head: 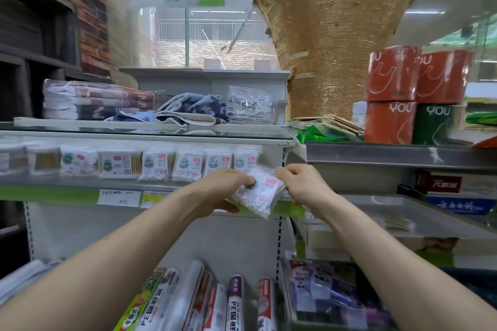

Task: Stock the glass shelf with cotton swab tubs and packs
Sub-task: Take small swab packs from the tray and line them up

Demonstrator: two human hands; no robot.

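Observation:
A clear pack of cotton swabs point(259, 193) with a pink label hangs tilted in front of the glass shelf's point(80, 180) right end. My left hand point(223, 188) grips its left side, fingers curled over the top and thumb underneath. My right hand point(298, 183) pinches its right edge. A row of several swab packs point(158, 162) stands upright along the shelf, reaching from the left edge to just behind my hands.
Folded towels point(96, 102) and a bagged bundle point(248, 105) lie on the glass top above. Price tags point(118, 197) line the green shelf edge. Rolls of plastic wrap point(234, 303) sit below. Orange and green bag rolls point(414, 94) stand on the metal shelf at right.

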